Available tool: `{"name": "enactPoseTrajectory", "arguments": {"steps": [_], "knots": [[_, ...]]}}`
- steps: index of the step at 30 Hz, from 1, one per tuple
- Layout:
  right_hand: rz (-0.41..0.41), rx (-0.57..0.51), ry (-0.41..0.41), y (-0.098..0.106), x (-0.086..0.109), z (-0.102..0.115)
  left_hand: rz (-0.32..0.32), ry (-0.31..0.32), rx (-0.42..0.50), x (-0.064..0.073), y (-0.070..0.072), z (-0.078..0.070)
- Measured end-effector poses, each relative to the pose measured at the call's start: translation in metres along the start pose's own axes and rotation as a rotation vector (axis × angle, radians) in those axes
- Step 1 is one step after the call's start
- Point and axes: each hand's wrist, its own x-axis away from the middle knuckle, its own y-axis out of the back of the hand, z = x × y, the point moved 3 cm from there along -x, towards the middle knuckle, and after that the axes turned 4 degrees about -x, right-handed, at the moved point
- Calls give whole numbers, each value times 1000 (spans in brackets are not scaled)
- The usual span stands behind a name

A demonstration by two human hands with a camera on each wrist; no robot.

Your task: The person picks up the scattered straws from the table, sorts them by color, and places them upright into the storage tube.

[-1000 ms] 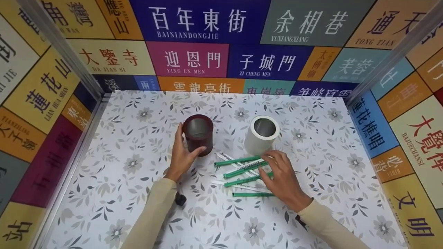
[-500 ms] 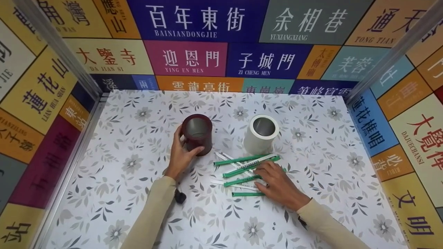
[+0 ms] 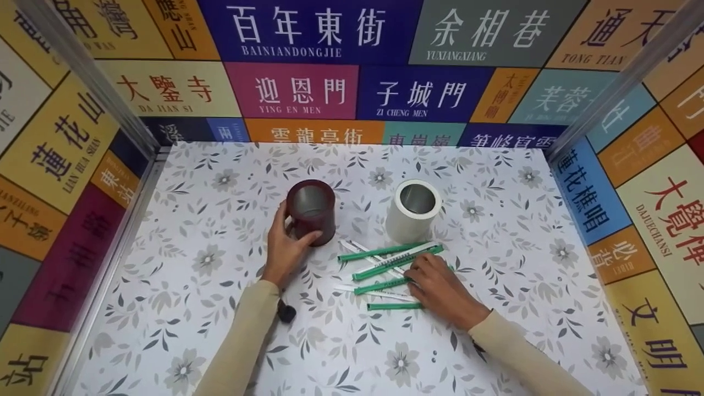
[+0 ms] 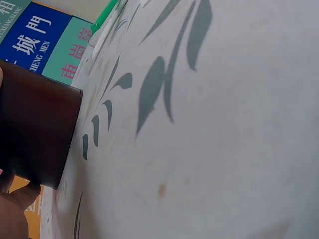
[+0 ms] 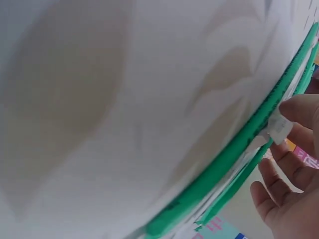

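A dark red cup stands upright on the table in the head view. My left hand grips it from the left, thumb across the front; the far fingers are hidden. To its right a white cup stands upright, its mouth showing a grey inside. Several thin straws in green wrappers and white wrappers lie crossed in front of the cups. Over their right ends is my right hand. In the right wrist view its thumb and a finger pinch the end of a white-wrapped straw.
A white tablecloth with grey leaves and flowers covers the table. Colourful panels with printed place names wall in the back and both sides. A small black object shows at the left sleeve.
My right hand has moved back and left from beside the white cup onto the straws' right ends, and its fingers have closed in. My left hand stays around the dark red cup.
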Motion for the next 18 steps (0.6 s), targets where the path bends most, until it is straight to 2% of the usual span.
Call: {"name": "enactPoseTrajectory", "arguments": {"steps": [7,18], "knots": [[-18,45,42,5,-10,3,8,-3,-24,-1,2,-1],[-108,87,64,34,-30,8,20,-16,-61,0,3,0]]}}
